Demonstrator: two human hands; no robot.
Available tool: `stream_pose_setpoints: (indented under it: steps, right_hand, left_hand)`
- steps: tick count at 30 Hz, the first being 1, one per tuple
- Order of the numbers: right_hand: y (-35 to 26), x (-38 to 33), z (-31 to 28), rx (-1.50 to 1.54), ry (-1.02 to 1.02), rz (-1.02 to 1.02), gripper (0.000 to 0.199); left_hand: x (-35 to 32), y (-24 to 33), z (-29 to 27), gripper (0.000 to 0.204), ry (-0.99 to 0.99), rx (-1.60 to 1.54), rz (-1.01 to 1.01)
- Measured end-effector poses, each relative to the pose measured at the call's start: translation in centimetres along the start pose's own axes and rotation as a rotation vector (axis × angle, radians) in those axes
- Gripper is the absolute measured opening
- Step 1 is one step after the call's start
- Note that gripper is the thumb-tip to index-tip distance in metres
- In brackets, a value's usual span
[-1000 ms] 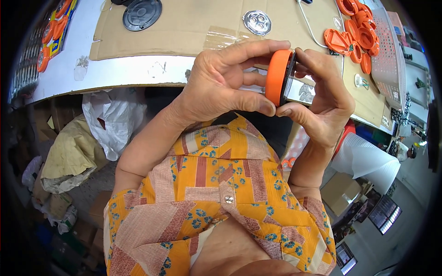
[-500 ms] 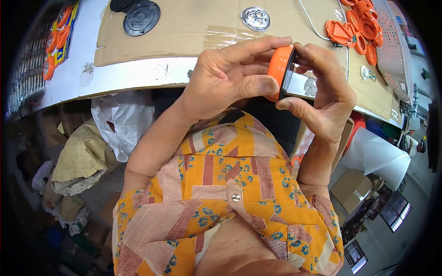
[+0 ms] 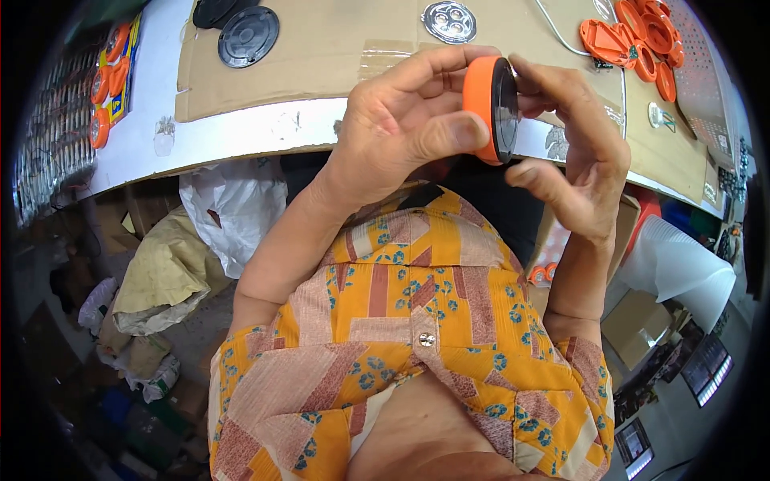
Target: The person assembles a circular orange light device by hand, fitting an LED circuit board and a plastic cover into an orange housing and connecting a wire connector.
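Note:
A round orange housing (image 3: 480, 108) with a black ring and a clear front is held up edge-on above the table's near edge. My left hand (image 3: 401, 120) grips its orange side, thumb below and index finger along the top. Close by on the right, my right hand (image 3: 581, 144) curves around the black-ringed face with thumb and fingers spread apart. Its index fingertip is near the top of the ring; whether it touches I cannot tell. The right thumb sits just off the lower rim.
Cardboard (image 3: 313, 72) covers the white table, with black round covers (image 3: 248, 37) and a silver reflector disc (image 3: 449, 22) on it. Orange parts (image 3: 654, 36) pile up by a perforated basket (image 3: 710, 88). Orange pieces (image 3: 100, 84) lie far left. A white bag (image 3: 233, 208) hangs below the table.
The right thumb and fingers have loosened from the housing and spread. The housing has turned slightly, so more of its clear front shows. The whole view has shifted a little.

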State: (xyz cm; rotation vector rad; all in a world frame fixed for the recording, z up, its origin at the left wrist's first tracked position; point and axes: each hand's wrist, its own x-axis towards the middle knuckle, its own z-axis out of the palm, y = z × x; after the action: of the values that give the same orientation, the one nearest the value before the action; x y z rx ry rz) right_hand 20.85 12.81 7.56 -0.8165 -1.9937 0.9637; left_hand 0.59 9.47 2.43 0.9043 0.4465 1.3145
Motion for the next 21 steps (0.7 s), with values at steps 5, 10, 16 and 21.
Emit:
stream_pose_setpoints:
  steps: [5, 10, 16, 21]
  right_hand:
    - [0.6, 0.1, 0.5, -0.006, -0.013, 0.122, 0.065]
    - [0.7, 0.5, 1.0, -0.002, 0.005, 0.176, 0.063]
    - [0.6, 1.3, 0.8, -0.168, 0.031, 0.034, 0.068]
    - [-0.1, 0.8, 0.1, -0.231, 0.013, -0.081, 0.073]
  left_hand:
    - [0.3, -0.1, -0.7, 0.053, 0.009, 0.022, -0.01]
    - [0.2, 1.0, 0.0, 0.054, 0.047, -0.071, -0.171]
    - [0.2, 0.8, -0.3, 0.053, 0.065, -0.221, -0.178]
    - [-0.3, 0.3, -0.3, 0.057, 0.013, -0.048, -0.043]
